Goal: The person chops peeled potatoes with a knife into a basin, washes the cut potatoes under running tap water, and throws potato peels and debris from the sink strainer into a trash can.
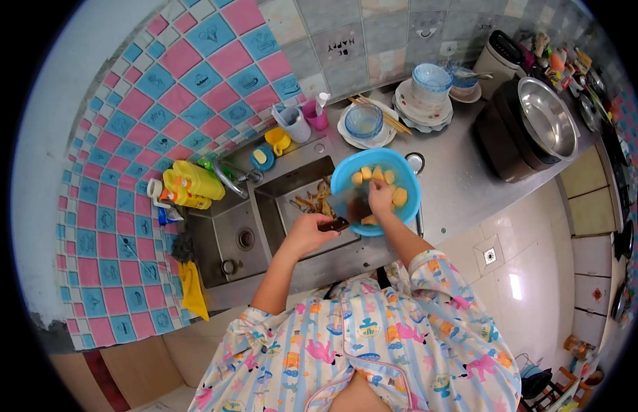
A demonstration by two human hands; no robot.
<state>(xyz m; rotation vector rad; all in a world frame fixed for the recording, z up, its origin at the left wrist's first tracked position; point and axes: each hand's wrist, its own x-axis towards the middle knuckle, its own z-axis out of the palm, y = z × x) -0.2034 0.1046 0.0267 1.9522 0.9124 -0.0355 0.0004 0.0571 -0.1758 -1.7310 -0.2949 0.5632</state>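
My left hand (310, 235) is closed round the dark handle of a knife (333, 224), whose blade reaches over the left side of a blue basin (413, 180). Inside the basin lie several yellow peeled pieces (399, 197). Over the basin, my right hand (381, 198) has its fingers pressed together beside the blade; what they hold, if anything, is hidden. The basin stands at the right edge of the sink (277, 199), where brown peelings (317, 201) lie in the right bowl.
Behind the basin are a glass bowl on a plate (363, 121), chopsticks and stacked bowls (431, 84). A dark cooker with a metal bowl (547, 118) stands at the right. The faucet (229, 180), yellow bottles (197, 184) and a yellow cloth (192, 290) are at the left.
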